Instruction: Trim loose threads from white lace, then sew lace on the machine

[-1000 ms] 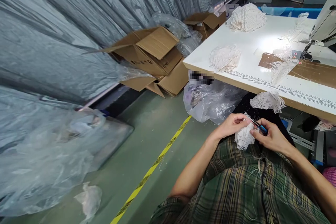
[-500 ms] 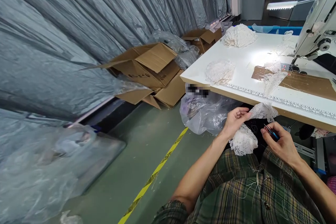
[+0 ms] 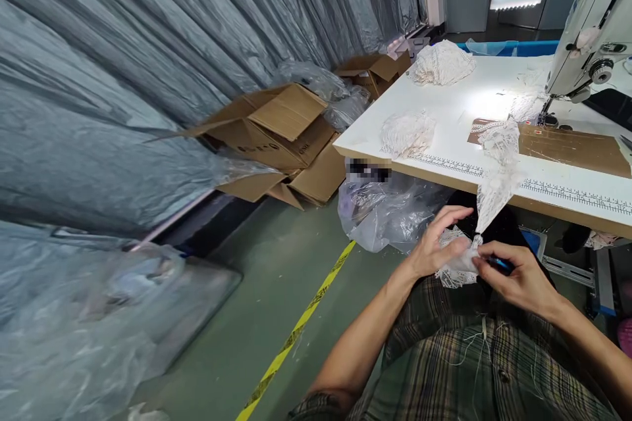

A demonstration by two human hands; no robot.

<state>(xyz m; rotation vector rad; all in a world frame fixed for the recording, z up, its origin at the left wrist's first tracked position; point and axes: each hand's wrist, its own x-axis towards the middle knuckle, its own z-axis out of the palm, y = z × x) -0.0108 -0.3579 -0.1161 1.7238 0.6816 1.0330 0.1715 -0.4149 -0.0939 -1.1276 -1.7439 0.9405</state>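
A strip of white lace (image 3: 494,194) hangs over the table's front edge and runs down to my hands, bunched narrow where it reaches my right fingers. My right hand (image 3: 518,276) pinches the lace between thumb and forefinger. Tucked in the same hand is a small blue-handled tool (image 3: 502,264), mostly hidden by the fingers. Beside it, my left hand (image 3: 434,247) has its fingers stretched apart from the thumb, and the thumb lies against the lace. More scalloped lace falls below both hands, over my lap.
A sewing machine (image 3: 587,46) with a lit lamp (image 3: 518,1) stands on the white table (image 3: 444,118). Two lace piles (image 3: 442,62) lie on its left side. Plastic bags (image 3: 390,210) hang under the table edge. Cardboard boxes (image 3: 289,112) sit on the floor by a grey curtain.
The right hand has moved left and now pinches the lace, with the tool drawn back into the palm. The left fingers have spread, and the lace hangs straighter from the table.
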